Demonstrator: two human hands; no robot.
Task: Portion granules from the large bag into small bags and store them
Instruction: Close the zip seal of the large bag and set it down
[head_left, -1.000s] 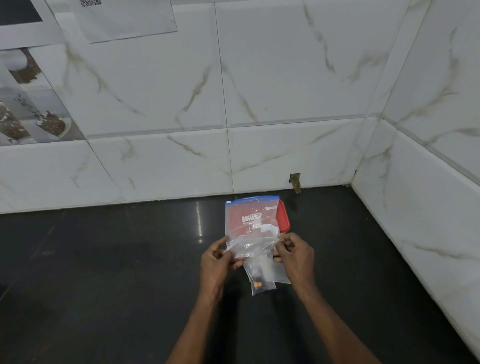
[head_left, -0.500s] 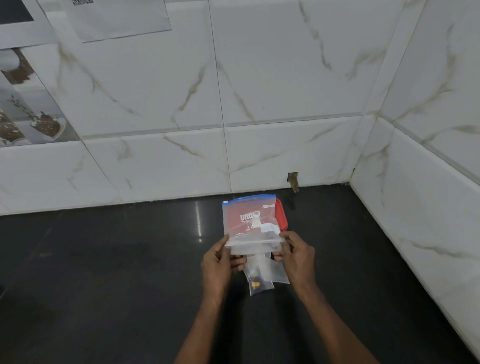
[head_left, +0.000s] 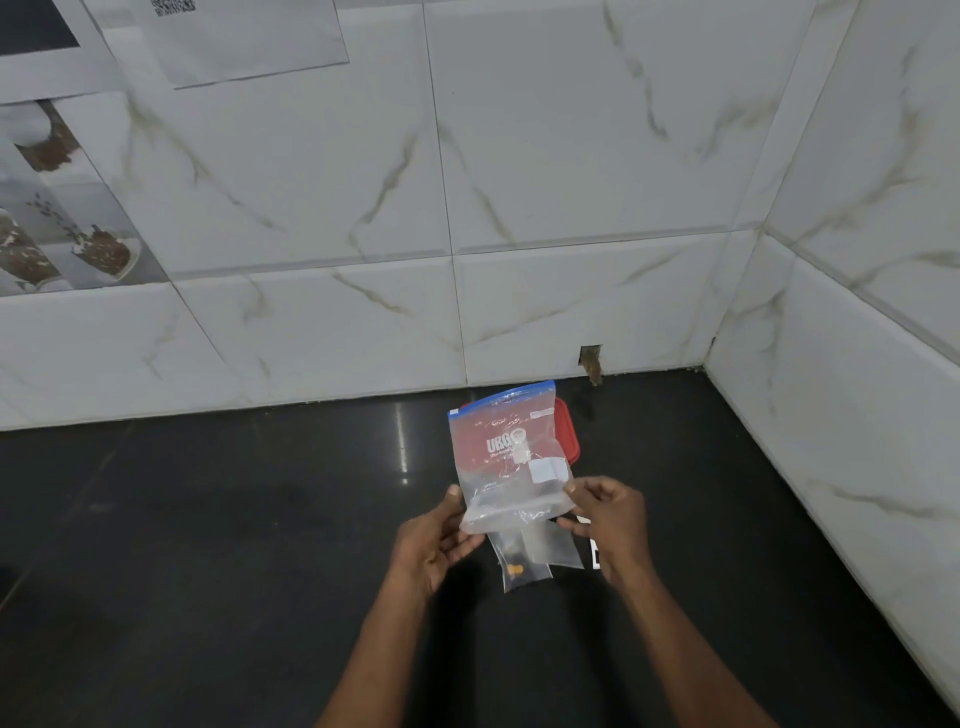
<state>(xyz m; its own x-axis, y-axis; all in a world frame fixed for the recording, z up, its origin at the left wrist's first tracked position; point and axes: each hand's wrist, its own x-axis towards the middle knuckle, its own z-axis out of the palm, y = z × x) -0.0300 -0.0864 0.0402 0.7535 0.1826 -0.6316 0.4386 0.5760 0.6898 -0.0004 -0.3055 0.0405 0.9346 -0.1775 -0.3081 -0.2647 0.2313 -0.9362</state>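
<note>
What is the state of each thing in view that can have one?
Large bag: held up by its lower edge, blue zip on top.
Left hand: pinches the bag's lower left corner.
Right hand: pinches its lower right corner.
Small bags: below the large bag; one holds an orange bit.
Red box: behind the bag, mostly hidden.

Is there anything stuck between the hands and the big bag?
No. The left hand and right hand hold the big bag at its lower corners, nothing between. The small bags show just below it.
</note>
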